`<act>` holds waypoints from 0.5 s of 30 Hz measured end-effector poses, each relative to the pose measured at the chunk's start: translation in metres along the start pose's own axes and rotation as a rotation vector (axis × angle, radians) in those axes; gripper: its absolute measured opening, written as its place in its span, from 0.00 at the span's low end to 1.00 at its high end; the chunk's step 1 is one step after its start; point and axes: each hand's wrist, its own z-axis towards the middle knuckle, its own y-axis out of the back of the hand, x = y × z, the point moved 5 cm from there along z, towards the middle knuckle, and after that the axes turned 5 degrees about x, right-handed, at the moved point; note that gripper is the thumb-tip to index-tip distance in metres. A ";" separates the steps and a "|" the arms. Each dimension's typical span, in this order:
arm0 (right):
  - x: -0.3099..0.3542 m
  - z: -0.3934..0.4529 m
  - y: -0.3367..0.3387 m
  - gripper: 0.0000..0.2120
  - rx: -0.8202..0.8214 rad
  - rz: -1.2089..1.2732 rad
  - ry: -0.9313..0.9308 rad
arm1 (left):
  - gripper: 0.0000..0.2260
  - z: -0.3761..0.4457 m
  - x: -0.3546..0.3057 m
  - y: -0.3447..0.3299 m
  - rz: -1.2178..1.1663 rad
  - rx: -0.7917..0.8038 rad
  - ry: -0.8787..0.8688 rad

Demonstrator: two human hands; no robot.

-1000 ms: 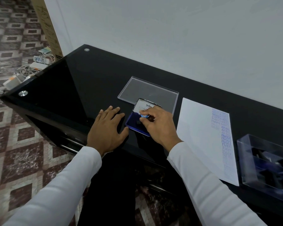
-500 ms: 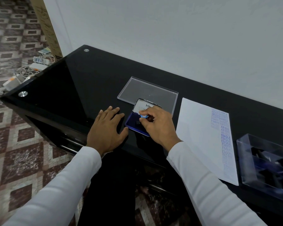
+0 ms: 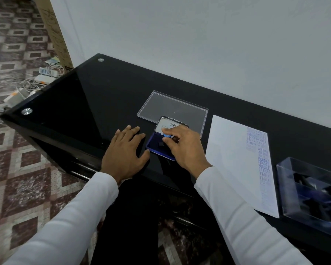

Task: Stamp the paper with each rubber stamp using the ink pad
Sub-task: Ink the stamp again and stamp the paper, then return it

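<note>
An open blue ink pad [image 3: 154,144] lies on the black glass table [image 3: 96,104], its lid standing up behind it. My right hand [image 3: 185,148] pinches a small rubber stamp [image 3: 167,135] with a light-blue top, held over the pad; its dark base looks just above the ink. My left hand [image 3: 125,152] rests flat on the table with fingers spread, its thumb beside the pad's left edge. To the right lies a white paper [image 3: 231,161] with a column of blue stamped words along its right side.
A clear plastic lid [image 3: 172,108] lies flat behind the ink pad. A clear plastic box [image 3: 311,196] with several dark stamps stands at the right edge. The wall runs close behind the table. Cables and power strips lie on the tiled floor at the left.
The stamp in my right hand seems to have risen slightly from the ink pad. My left hand has stayed flat in the same place.
</note>
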 end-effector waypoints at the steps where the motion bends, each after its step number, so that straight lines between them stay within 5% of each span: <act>1: 0.000 0.000 0.000 0.15 0.002 0.000 -0.004 | 0.32 0.000 0.000 0.000 -0.001 -0.002 -0.006; 7: 0.000 -0.003 0.000 0.15 0.011 0.009 0.012 | 0.31 0.001 -0.001 0.002 -0.008 0.019 -0.004; 15: -0.020 -0.022 0.032 0.13 -0.209 0.133 0.009 | 0.28 0.006 -0.040 0.013 -0.140 -0.050 -0.080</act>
